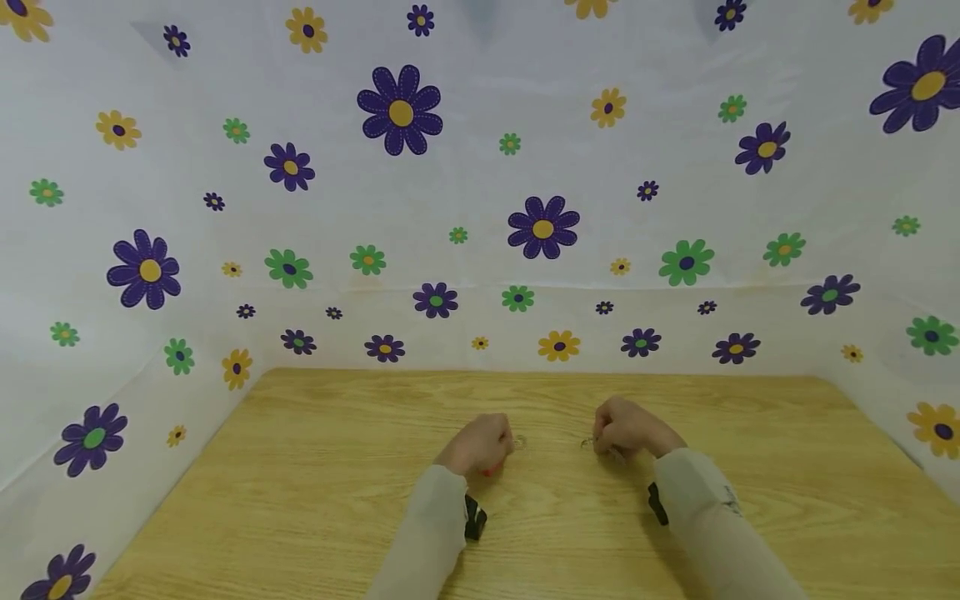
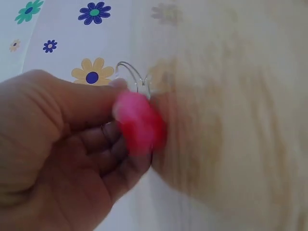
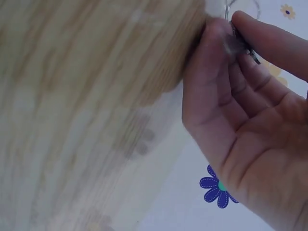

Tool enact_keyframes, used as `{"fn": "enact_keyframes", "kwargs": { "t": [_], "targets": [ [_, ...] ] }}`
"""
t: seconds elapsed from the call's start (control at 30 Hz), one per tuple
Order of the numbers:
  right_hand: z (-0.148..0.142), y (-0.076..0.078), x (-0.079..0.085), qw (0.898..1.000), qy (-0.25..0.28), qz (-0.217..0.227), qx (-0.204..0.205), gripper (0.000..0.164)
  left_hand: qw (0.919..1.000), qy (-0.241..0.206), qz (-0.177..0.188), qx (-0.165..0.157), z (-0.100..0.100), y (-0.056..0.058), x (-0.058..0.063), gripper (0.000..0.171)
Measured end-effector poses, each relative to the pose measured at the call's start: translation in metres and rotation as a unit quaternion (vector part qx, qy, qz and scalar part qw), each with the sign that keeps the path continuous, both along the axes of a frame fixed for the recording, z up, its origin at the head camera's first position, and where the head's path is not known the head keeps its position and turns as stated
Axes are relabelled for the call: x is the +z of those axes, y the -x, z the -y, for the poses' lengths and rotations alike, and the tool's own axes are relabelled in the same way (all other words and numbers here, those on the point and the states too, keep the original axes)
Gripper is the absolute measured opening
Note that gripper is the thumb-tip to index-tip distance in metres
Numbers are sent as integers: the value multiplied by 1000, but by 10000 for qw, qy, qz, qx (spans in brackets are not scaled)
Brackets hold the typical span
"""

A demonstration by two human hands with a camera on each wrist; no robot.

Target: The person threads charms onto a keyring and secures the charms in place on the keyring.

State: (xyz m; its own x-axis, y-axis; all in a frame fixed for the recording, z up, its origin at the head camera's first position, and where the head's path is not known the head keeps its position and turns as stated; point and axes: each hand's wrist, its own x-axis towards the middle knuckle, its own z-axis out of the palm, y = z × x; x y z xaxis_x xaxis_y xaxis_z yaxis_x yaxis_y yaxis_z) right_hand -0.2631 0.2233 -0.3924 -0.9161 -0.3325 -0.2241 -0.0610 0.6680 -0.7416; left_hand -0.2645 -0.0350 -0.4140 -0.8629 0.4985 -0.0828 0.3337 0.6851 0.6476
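My left hand [image 1: 480, 443] is over the middle of the table, pinching a small pink-and-red pendant [image 2: 139, 125] between thumb and fingers. Thin metal loops [image 2: 129, 70] stick out from the pendant's top, past the thumb tip. Blur hides the pendant's exact shape. Across from it, my right hand [image 1: 632, 427] pinches a small dark metal piece [image 3: 236, 44], mostly covered by the fingers. A thin wire ring [image 3: 258, 8] extends beyond those fingertips. In the head view, the two hands face each other with a gap between them, a ring showing at each hand's inner side.
Beneath both hands lies a wood-grain table [image 1: 337, 492]. A white sheet [image 1: 465, 192] printed with purple, yellow and green flowers surrounds its back and sides. Dark camera mounts [image 1: 474, 518] are strapped at the wrists over pale sleeves.
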Motion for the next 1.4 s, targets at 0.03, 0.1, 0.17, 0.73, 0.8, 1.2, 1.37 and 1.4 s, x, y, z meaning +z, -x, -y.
{"fn": "enact_keyframes", "kwargs": {
  "t": [0.03, 0.1, 0.17, 0.73, 0.8, 1.2, 1.37, 1.4],
  "targets": [
    [0, 0, 0, 9998, 121, 145, -28, 10, 9999, -107, -17, 7, 1, 0, -1, 32],
    [-1, 0, 0, 9987, 294, 396, -135, 11, 9995, -302, -39, 44, 2, 0, -1, 19],
    [-1, -1, 0, 9978, 384, 494, -221, 13, 9990, -431, -68, 69, 4, 1, -1, 13],
    [-3, -4, 1, 9995, 194, -225, 127, 30, 9247, -3125, 2135, 405, 14, 4, -3, 24],
    [-3, -6, 3, 9992, 206, -260, 209, 31, 9255, -3055, 2194, 452, 14, 3, -4, 24],
    [5, -12, 8, 9993, 278, -185, 147, 26, 9516, -2607, 1613, 196, 18, -4, -4, 14],
    [9, -14, 9, 9972, 690, -299, 64, 21, 9559, -2626, 1306, 173, 17, -8, -3, 12],
    [10, -14, 9, 9962, 827, -268, 39, 20, 9564, -2642, 1229, 173, 16, -8, -3, 13]
  ]
}}
